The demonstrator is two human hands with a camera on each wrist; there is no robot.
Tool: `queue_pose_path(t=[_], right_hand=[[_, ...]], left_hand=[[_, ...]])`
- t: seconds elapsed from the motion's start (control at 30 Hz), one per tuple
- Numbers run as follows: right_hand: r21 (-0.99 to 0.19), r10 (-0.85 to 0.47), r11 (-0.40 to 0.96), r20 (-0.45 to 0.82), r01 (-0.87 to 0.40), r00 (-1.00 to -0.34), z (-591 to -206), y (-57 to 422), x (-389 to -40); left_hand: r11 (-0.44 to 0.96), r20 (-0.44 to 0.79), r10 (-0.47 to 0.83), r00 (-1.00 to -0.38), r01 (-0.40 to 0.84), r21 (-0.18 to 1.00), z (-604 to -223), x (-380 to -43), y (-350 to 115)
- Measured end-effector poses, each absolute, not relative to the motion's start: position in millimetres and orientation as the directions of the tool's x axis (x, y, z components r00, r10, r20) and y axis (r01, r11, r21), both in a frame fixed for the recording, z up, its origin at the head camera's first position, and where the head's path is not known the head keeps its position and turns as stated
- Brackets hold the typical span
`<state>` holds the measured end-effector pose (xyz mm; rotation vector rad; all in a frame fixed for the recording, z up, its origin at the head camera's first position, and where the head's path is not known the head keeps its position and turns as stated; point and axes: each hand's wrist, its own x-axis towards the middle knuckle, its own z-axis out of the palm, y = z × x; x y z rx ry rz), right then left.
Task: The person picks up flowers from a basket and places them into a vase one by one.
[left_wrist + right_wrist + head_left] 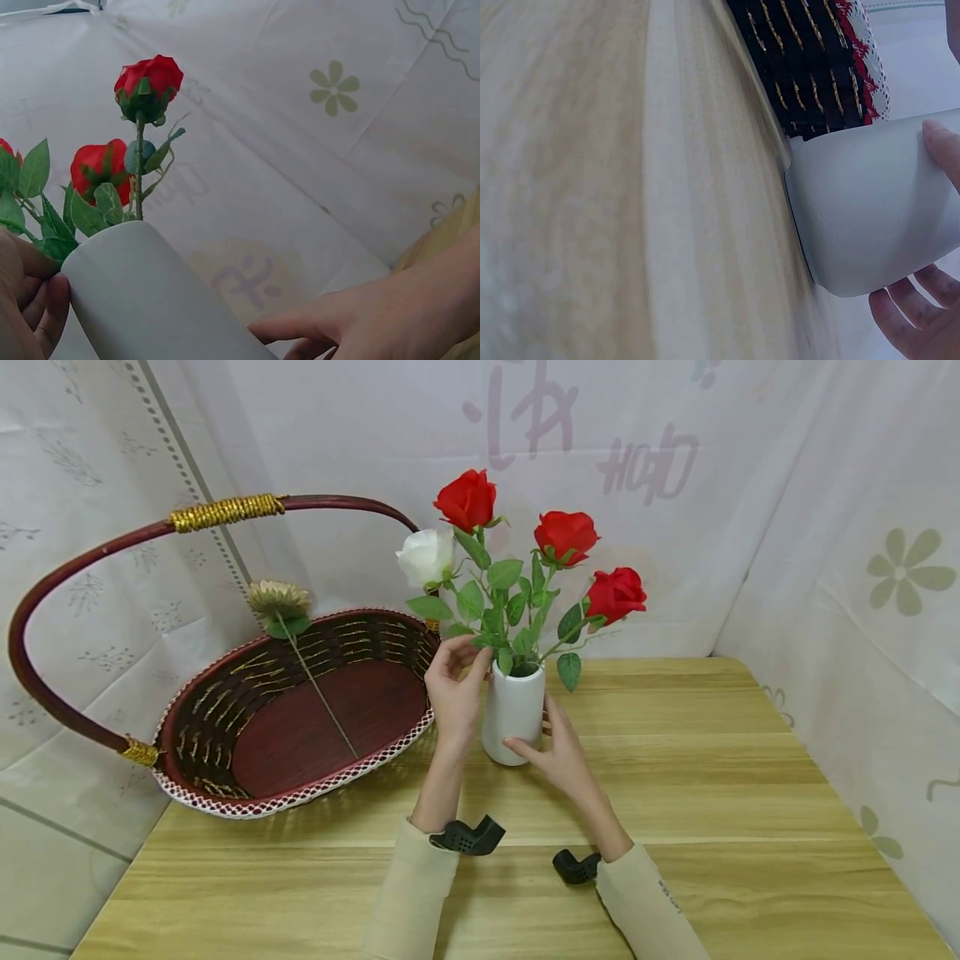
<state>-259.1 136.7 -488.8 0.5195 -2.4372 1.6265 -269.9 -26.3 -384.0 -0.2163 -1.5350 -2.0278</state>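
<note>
A white vase (513,718) stands upright on the table, holding red roses (566,537) and a white rose (426,558) with green leaves. At the left of its rim, my left hand (456,693) pinches among the leaves, apparently on the white rose's stem; the exact grip is partly hidden. My right hand (558,756) holds the vase's lower right side, thumb in front and fingers behind. In the right wrist view, the thumb and fingertips (889,315) touch the vase (870,202). The left wrist view shows the left hand (30,300) against the rim.
Left of the vase sits a dark red woven basket (330,727) with a tall arched handle (82,568). A pale flower (279,602) on a long stem leans across it. Printed curtains (337,435) hang behind and beside the wooden table (675,760).
</note>
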Motion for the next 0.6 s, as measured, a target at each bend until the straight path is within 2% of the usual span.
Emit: queue_pose_path(t=[0.6], right_hand=[[-0.862,-0.192,0.345,0.323,-0.372,-0.927,-486.4,136.8,-256.7]], left_hand=[[-0.156,0.514,-0.390,-0.764,0.604,0.781,-380.2,-266.8,-31.6]])
